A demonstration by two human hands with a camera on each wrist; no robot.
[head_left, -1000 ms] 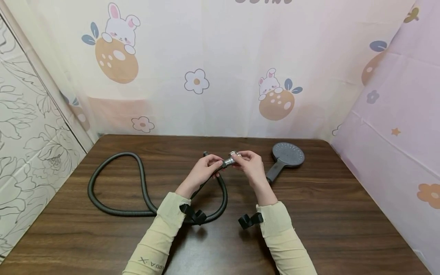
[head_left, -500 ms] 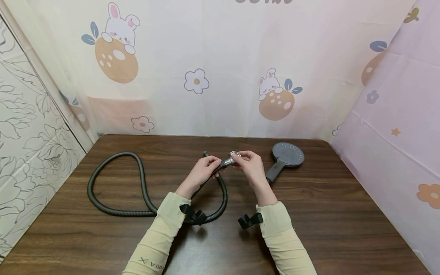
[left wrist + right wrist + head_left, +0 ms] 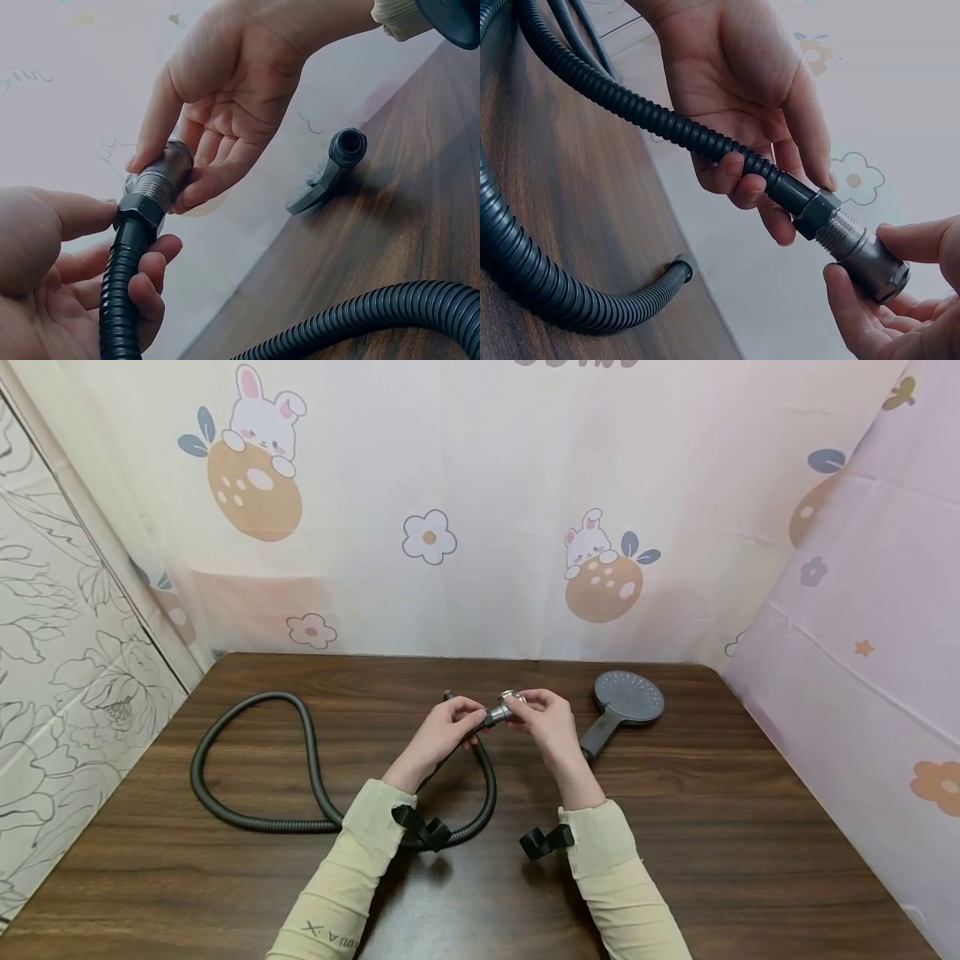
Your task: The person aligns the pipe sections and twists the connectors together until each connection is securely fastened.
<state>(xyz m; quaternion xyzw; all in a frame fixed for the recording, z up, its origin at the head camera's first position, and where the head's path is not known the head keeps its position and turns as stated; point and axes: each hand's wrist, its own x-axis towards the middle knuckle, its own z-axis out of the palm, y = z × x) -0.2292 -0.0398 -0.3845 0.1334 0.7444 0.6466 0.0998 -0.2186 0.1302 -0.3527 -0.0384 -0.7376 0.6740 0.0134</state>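
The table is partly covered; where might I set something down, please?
Bare: right of the right sleeve, nearer than the shower head; left of the left sleeve, nearer than the hose loop. Crowded: the middle, around hose, left grip, right grip and metal fitting.

On my head feed, my left forearm (image 3: 337, 878) and right forearm (image 3: 624, 883) rise from the lower edge, leaning in toward each other. Near the middle, my left hand (image 3: 437, 735) curls its fingers (image 3: 148, 301) in a hold, thumb (image 3: 84, 216) stretched forward; just right of it, my right hand (image 3: 551, 727) pinches between thumb and fingers
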